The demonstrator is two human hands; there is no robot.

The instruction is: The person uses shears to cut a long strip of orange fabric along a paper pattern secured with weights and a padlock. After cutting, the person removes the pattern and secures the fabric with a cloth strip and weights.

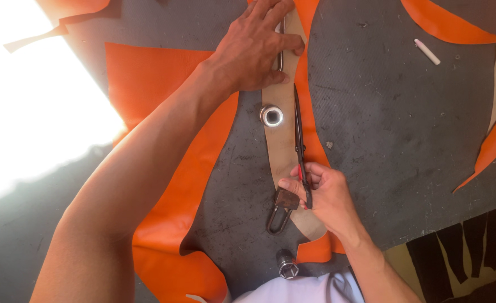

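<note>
Scissors (pixel 300 147) lie with their long dark blades along the right edge of a tan paper pattern (pixel 282 137), which sits on a strip of orange sheet (pixel 315 126) on the dark grey worktable (pixel 394 146).

1. Nearest you, a metal socket (pixel 287 265) stands on the table by the hem of your white shirt (pixel 293 290). Just beyond it a padlock (pixel 282 209) rests on the lower end of the pattern as a weight.
2. Your right hand (pixel 321 193) is closed on the red-lined handles of the scissors, fingers curled through the loops. Judge the tool as rigid, fairly heavy steel; grip it only at the handles and keep fingers off the blade edges.
3. Mid-table, a short shiny metal cylinder (pixel 271 115) stands on the pattern, just left of the blades. The pattern looks thin, light and easily shifted. The orange sheet looks soft, limp and possibly slick, so expect it to creep unless pinned flat.
4. Farther out, your left hand (pixel 259 47) is spread flat, palm down, pressing the pattern's upper part, with a slim metal bar (pixel 281 53) partly under the fingers. It holds nothing.
5. Farthest right, a white chalk stick (pixel 427 51) lies well apart, among orange offcuts (pixel 455 25).
</note>
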